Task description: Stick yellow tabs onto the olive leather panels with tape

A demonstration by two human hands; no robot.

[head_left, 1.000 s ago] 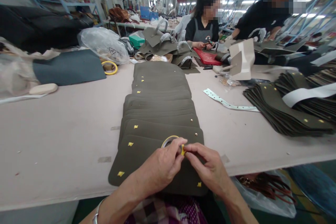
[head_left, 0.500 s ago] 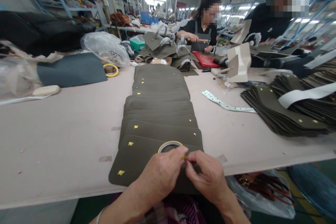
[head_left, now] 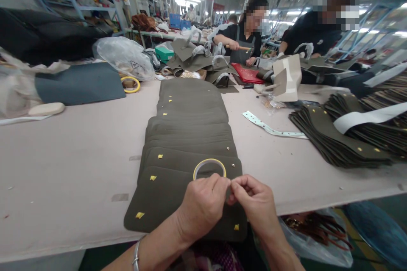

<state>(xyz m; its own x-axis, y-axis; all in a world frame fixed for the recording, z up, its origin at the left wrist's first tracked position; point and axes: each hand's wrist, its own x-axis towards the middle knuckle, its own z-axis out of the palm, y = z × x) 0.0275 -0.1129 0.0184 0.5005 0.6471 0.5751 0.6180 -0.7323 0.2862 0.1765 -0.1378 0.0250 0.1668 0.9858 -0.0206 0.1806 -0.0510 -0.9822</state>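
- Looking forward and down from the head view, over a pale surface (head_left: 79, 156) crossed by a long row of dark panels (head_left: 165, 190).
- Curling the left hand (head_left: 203, 201) nearly closed, thumb side toward the right hand (head_left: 256, 199), just behind the yellow-rimmed tape roll (head_left: 210, 161); impossible to tell whether gripping its hidden lower edge.
- Pinching with the right hand, likewise almost closed, fingertips meeting those of the left; too small to see what, if anything, lies between them. Perhaps brought together like this for fine control of something tiny.
- Placing the tape roll above the nearest panel, probably to be within easy reach of both hands.
- Overlapping the panels like stepped shingles, seemingly to leave the edges with yellow tape bits (head_left: 140, 215) and small metal studs (head_left: 233, 165) exposed.
- Lying off to the right: a dotted strip (head_left: 263, 126) and a fanned pile of dark pieces (head_left: 337, 139), apparently set aside from the hands' working space.
- Showing beyond the surface's clutter: a co-worker's hand (head_left: 234, 45) around a wooden handle (head_left: 242, 48).
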